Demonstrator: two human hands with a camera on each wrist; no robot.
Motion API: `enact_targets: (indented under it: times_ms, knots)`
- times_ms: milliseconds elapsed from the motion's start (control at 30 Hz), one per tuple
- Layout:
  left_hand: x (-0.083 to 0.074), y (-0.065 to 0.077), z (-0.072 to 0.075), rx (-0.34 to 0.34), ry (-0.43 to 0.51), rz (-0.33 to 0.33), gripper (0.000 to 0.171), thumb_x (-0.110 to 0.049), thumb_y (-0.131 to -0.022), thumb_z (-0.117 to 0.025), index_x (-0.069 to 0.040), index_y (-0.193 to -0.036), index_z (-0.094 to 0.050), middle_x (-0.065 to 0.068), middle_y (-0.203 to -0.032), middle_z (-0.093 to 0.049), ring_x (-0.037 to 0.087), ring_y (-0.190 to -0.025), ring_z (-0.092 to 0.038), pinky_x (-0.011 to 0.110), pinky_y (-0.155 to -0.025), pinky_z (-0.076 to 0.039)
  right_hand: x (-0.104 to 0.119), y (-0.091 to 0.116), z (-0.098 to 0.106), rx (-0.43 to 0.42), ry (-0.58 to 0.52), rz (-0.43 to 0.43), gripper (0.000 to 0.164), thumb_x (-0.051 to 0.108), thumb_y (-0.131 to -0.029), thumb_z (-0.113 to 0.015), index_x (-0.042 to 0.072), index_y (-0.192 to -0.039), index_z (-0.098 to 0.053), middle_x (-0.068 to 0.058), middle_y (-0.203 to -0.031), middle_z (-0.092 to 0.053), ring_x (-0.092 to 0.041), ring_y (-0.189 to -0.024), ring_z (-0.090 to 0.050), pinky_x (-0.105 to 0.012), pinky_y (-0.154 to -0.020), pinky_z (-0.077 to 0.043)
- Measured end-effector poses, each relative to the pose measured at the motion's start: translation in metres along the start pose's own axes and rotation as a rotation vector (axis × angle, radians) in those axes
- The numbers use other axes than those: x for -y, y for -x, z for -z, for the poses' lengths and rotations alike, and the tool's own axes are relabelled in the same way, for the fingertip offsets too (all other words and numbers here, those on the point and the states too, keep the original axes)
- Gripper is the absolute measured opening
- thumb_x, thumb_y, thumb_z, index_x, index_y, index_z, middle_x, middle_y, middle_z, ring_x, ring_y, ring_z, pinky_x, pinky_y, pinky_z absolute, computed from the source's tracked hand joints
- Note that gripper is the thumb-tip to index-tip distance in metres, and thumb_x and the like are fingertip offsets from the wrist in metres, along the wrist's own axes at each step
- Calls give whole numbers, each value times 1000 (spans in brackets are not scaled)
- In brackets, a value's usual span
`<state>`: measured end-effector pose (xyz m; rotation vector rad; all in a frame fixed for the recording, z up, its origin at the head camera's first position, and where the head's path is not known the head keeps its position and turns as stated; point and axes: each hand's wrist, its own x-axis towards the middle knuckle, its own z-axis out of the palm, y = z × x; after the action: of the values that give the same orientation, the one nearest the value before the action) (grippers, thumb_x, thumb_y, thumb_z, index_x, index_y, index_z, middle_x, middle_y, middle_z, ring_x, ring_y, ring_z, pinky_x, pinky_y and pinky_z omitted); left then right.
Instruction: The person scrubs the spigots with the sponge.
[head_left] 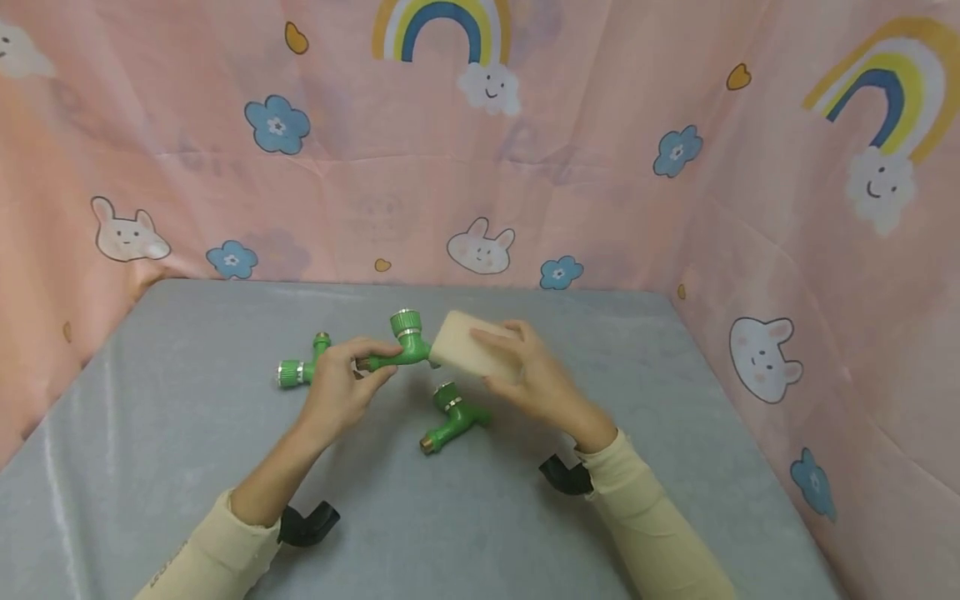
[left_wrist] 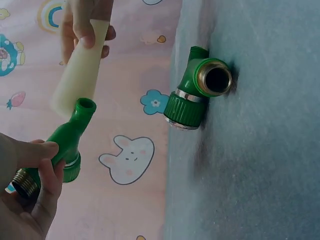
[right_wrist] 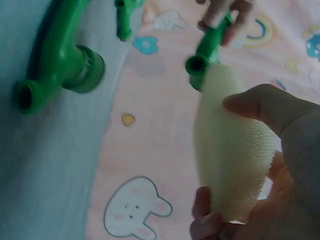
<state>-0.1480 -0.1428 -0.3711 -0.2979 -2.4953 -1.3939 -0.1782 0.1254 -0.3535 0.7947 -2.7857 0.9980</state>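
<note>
My left hand (head_left: 337, 392) pinches a green tap (head_left: 410, 348) near its brass threaded end, holding it above the table. The tap's ribbed knob points up and its spout is toward the right. In my right hand (head_left: 542, 379) is a cream sponge (head_left: 461, 346), gripped between thumb and fingers. One end of the sponge (left_wrist: 82, 75) is right at the spout of the held tap (left_wrist: 65, 137) in the left wrist view. A second green tap (head_left: 453, 417) lies on the table below the hands. Partly behind my left hand lies a third green tap (head_left: 295, 372).
The table (head_left: 675, 517) has a grey cloth top. Pink printed curtain (head_left: 600, 192) hangs behind it and along the sides. A black curved piece (head_left: 309, 525) sticks out by the left cuff, and another black piece (head_left: 564, 475) by the right cuff.
</note>
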Motion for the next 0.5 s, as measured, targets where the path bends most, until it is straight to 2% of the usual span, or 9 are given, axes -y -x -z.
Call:
enact_targets:
  times_ms: [67,133,200,300,367,500]
  knots:
    - [1,0,0,18,7,5,22,4,-86,-75,-4,-106,-77,14,-106,-75,15,-77,-52,18,-58,-53,-3,1,5,-14,11,-32,59,14,-87,-74,20,-144,-58,-21,-143,-46,-34,-106,-58,-41,-80,-55]
    - [1,0,0,48,29,6,22,3,-87,-75,-5,-107,-77,15,-108,-75,15,-77,-54,20,-56,-54,-4,2,9,-31,-3,-29,61,15,-87,-74,22,-145,-57,-18,-143,-46,-33,-105,-58,-39,-79,-54]
    - [1,0,0,79,61,12,22,2,-87,-75,-5,-108,-77,16,-110,-74,14,-73,-58,23,-54,-56,-1,2,8,-37,-54,27,62,14,-87,-74,22,-146,-56,-18,-143,-46,-33,-107,-57,-38,-80,-54]
    - [0,1,0,106,131,9,22,2,-88,-74,-2,-110,-76,20,-112,-74,12,-65,-60,25,-54,-57,2,0,2,-5,-129,115,63,13,-88,-74,21,-148,-54,-20,-144,-44,-33,-112,-55,-36,-82,-53]
    - [1,0,-1,106,176,7,20,1,-90,-73,0,-110,-76,21,-111,-73,12,-58,-59,28,-53,-57,3,-1,-1,31,-171,136,62,12,-89,-72,19,-148,-53,-23,-145,-43,-35,-115,-54,-37,-84,-53]
    - [3,-1,-1,103,230,-8,17,-1,-95,-68,2,-109,-74,22,-108,-70,10,-54,-58,30,-52,-57,-2,-1,2,52,-158,63,61,10,-89,-72,17,-147,-54,-25,-147,-40,-37,-116,-53,-41,-87,-53]
